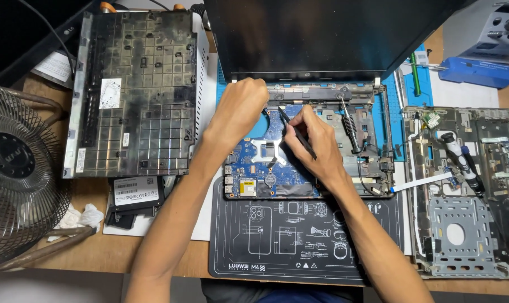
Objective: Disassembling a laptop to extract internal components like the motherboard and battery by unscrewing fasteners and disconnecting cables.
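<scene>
Head view: opened laptop base with blue motherboard (254, 160) on tabletop
Left hand (240, 106): curled, pressing the laptop's hinge edge
Right hand (310, 137): pinching thin black pointed tool (297, 133)

We are at an electronics repair bench. An opened laptop (316, 140) lies on a dark work mat (299, 235), with a removed keyboard (134, 95) far left, a stripped cover (462, 191) right and a screwdriver (462, 160).
</scene>
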